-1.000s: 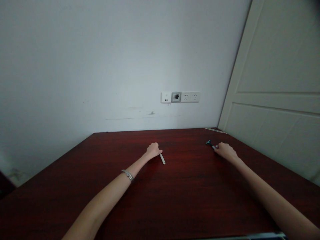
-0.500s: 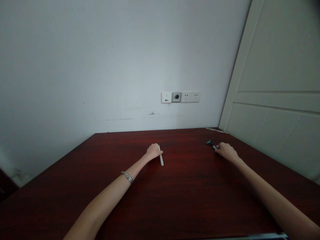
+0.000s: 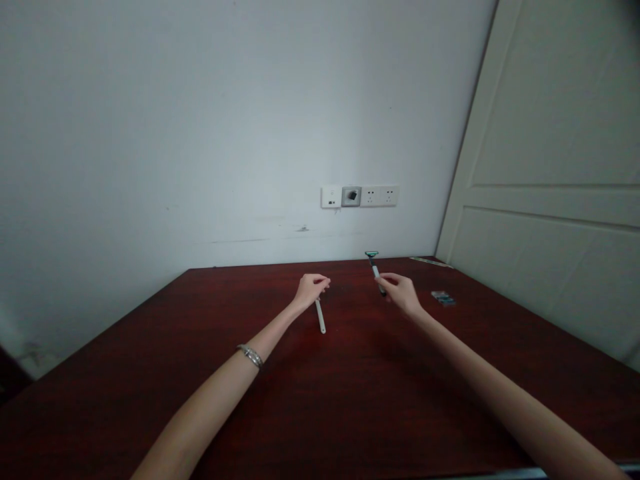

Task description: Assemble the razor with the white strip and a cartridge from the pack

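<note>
A razor [image 3: 376,270] with a green-edged head and a pale and dark handle is raised over the table, head up. My right hand [image 3: 401,291] pinches its handle between thumb and fingers. To the left, my left hand [image 3: 311,289] hovers just over a slim white stick-like handle [image 3: 321,317] that lies on the table. Its fingers are loosely curved, tips slightly apart, with nothing visible between them. The far end of the white handle is hidden behind that hand, so I cannot tell its kind.
The dark red wooden table [image 3: 280,407] meets a white wall with sockets [image 3: 370,196]. A small clear pack with dark pieces [image 3: 443,298] lies right of my right hand. A thin pale strip [image 3: 431,262] lies at the back right corner, near a panelled door [image 3: 545,193].
My right hand has lifted the razor and carried it left, turning its head upward; the small pack now shows. My left hand has let go of the white handle and risen slightly.
</note>
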The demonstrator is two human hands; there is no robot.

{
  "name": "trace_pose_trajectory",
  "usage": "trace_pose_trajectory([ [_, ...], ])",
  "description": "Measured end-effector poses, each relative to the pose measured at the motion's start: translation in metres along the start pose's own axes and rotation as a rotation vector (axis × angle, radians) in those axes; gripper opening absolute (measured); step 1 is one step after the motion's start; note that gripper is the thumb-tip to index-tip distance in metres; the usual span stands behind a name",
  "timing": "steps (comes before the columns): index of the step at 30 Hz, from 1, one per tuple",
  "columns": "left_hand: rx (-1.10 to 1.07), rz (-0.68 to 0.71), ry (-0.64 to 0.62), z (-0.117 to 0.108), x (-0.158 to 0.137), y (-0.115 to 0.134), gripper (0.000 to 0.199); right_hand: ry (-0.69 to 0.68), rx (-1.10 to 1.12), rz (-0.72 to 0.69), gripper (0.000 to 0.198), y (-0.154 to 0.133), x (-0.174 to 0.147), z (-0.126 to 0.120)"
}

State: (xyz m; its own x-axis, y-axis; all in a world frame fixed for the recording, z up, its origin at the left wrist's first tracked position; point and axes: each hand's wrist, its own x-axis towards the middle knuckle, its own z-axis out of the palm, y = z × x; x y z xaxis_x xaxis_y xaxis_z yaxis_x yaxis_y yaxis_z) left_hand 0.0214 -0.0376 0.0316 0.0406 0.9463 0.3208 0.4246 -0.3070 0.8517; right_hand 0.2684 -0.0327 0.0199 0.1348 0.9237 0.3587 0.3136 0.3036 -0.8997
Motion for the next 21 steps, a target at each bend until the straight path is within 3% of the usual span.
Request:
trace_pose_trajectory([
  [4, -0.228, 0.016, 0.003, 0.009, -0.008, 0.020, 0.027, -0.065, 0.247, 0.006, 0.042, -0.034, -0.023, 0.045],
  [10, -0.310, 0.004, 0.051, 0.008, -0.012, 0.034, 0.033, -0.088, 0.286, -0.089, 0.042, -0.045, -0.036, 0.079],
  [15, -0.111, -0.002, 0.122, 0.001, -0.011, 0.034, 0.038, -0.067, 0.269, -0.143, 0.035, -0.039, -0.038, 0.094],
  [21, 0.163, 0.089, 0.215, -0.001, -0.015, 0.040, 0.026, -0.067, 0.215, -0.150, 0.031, -0.039, -0.039, 0.104],
])
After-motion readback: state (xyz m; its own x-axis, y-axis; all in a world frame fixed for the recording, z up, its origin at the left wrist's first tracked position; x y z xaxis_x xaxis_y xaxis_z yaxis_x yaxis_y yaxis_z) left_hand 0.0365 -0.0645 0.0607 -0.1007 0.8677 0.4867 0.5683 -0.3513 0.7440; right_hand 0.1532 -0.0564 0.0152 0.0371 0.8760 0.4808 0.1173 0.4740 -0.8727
